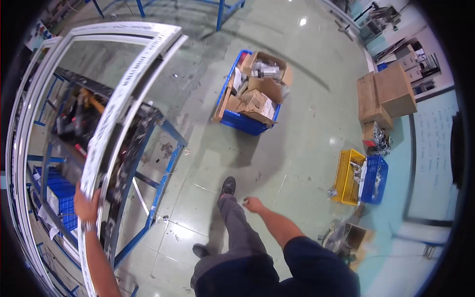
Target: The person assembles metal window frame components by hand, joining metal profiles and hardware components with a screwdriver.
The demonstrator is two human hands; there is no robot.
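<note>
The person's left hand (87,204) is closed around the long side bar of a white frame (126,81), thumb on the inner side of the bar; the grip looks meant to steady something tall and slim that could tip or slide. The right hand (254,204) hangs apart from everything over the floor (297,128), fingers half curled; whether something small sits in them cannot be told. It may simply swing free for balance, as the feet are set apart in a stride.

The frame stands slanted across the right edge of the table (151,114), its top bar reaching beyond the far edge; whether it rests on the table or just passes in front cannot be made out. Dark tools (76,116) lie on the table inside the right edge, seen through the frame, probably gathered there to be in easy reach.

Off the table's far right corner, a blue bin (242,123) sits on the floor with cardboard and wrapped pieces in it, likely keeping loose things together. Farther right, a yellow crate (343,180) and a blue crate (376,183) stand side by side near the wall, perhaps to leave walking room.
</note>
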